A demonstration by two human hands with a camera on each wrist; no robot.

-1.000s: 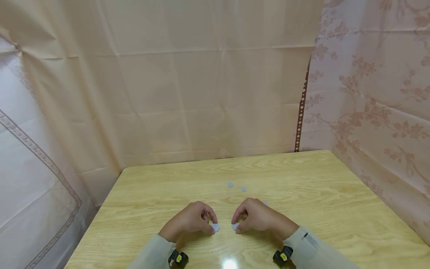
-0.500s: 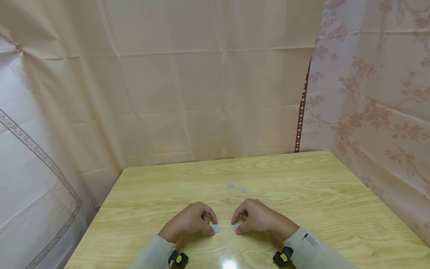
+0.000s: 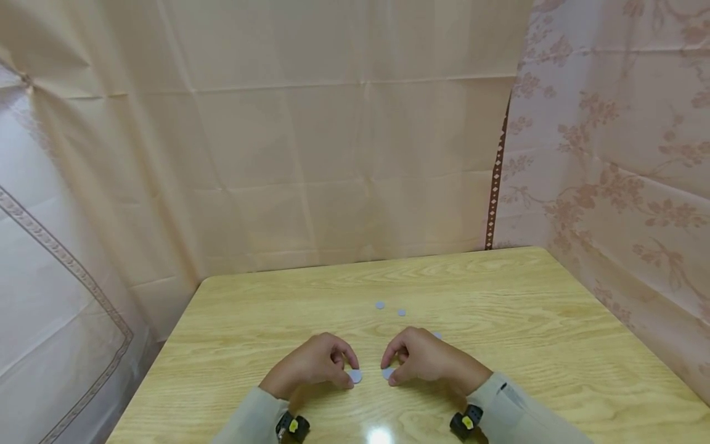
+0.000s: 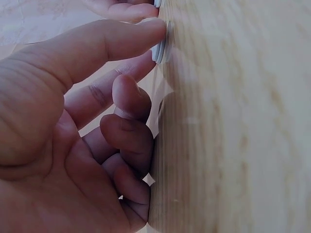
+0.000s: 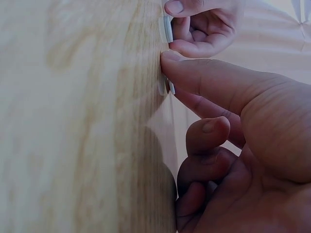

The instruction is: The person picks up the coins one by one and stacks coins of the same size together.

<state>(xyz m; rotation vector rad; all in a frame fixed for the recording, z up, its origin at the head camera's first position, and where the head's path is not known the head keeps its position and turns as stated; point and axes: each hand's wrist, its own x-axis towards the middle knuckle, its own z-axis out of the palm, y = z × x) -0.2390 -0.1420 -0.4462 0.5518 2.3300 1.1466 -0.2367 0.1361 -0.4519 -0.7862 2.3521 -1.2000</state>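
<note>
Left hand (image 3: 313,365) is pinching a small grey disc (image 3: 355,375) against the surface (image 3: 532,308), thumb and forefinger curled on it. Right hand (image 3: 424,361) is pinching a second disc (image 3: 387,373) likewise. Discs are lying just apart, fingertips facing inward.

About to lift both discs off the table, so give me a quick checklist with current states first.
1. Left hand has a grip on its disc: ok, thumb and forefinger pinch it in the left wrist view.
2. Right hand has a grip on its disc: ok, pinched at the edge in the right wrist view.
3. Discs off the table: not ok, both edges touch the wood.
4. The two held discs apart: ok, a gap shows between them.
5. Loose discs out of the way: ok, they lie farther back.
6. Third loose disc: cannot tell, mostly hidden behind the right hand.
</note>
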